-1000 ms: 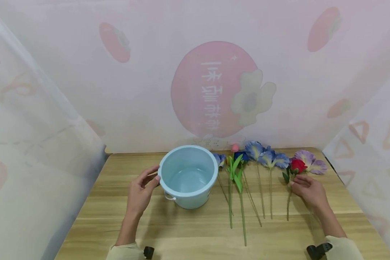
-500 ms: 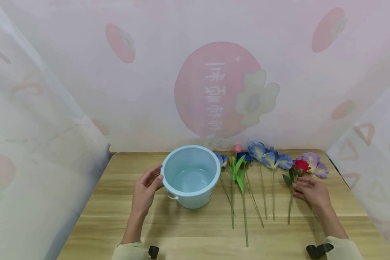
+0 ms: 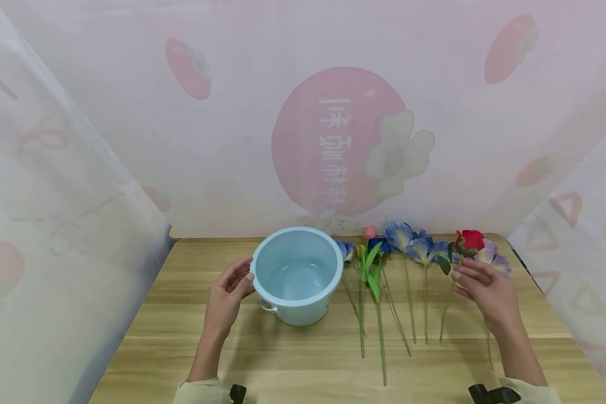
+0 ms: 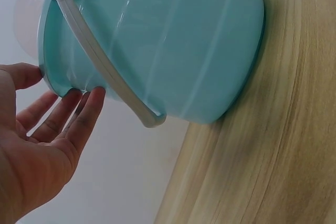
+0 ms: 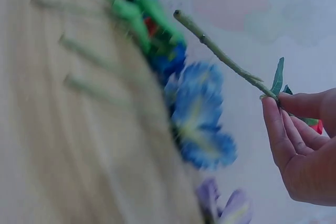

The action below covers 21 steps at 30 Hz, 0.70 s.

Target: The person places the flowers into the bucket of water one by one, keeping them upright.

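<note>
A light blue bucket [image 3: 303, 311] stands upright at the middle of the wooden table. My left hand [image 3: 226, 300] holds its rim from the left, and the left wrist view has the thumb at the rim's edge and the fingertips [image 4: 94, 98] against the wall below, beside the pale handle [image 4: 100, 59]. Between thumb and fingers, my right hand [image 3: 492, 297] pinches the stem [image 5: 226, 59] of a red rose [image 3: 471, 241] with dark green leaves. The rose is lifted off the table, its bloom partly covering a purple flower [image 3: 492, 258]. In the right wrist view the bloom is mostly hidden behind the fingers.
Several artificial flowers lie right of the bucket, stems toward me. Among them are blue irises [image 3: 421, 247], a dark blue bloom [image 3: 380, 245], a pink bud [image 3: 370, 232] and green leaves [image 3: 373, 269]. A printed cloth wall [image 3: 222, 168] rises behind the table [image 3: 202, 336].
My right hand has taken the red rose by its stem and raised it from the table. My left hand stays at the bucket's rim. The view has shifted slightly.
</note>
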Motion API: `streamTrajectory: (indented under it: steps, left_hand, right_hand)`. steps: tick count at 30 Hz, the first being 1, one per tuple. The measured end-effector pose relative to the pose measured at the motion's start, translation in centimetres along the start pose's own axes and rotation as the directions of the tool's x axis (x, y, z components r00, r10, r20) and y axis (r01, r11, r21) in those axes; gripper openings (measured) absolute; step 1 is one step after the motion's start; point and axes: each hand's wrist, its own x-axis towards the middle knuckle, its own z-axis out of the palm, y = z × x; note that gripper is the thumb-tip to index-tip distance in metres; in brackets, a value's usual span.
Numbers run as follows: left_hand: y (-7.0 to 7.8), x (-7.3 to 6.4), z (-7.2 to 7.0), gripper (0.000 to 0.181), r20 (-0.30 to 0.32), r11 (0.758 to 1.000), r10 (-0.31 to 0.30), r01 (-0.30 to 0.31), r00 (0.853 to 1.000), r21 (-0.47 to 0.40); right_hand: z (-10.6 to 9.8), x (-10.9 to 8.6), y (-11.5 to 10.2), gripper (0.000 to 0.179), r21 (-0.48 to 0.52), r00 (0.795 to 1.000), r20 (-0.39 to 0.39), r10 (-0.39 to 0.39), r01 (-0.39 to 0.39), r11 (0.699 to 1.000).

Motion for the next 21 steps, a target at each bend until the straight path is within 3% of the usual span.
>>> streamTrajectory:
  steps: [10, 21]
  left_hand:
    - [0.0, 0.0, -0.2, 0.043, 0.001, 1.0, -0.024, 0.024, 1.0, 0.01]
    - [0.2, 0.1, 0.0, 0.042, -0.006, 0.999, -0.034, 0.035, 0.999, 0.016]
  right_hand:
    - [4.7, -1.6, -4.1, 0.036, 0.057, 0.987, 0.045, -0.155, 0.152, 0.987]
    - [8.5, -1.4, -6.8, 0.04, 0.035, 0.971, 0.078, -0.227, 0.225, 0.974]
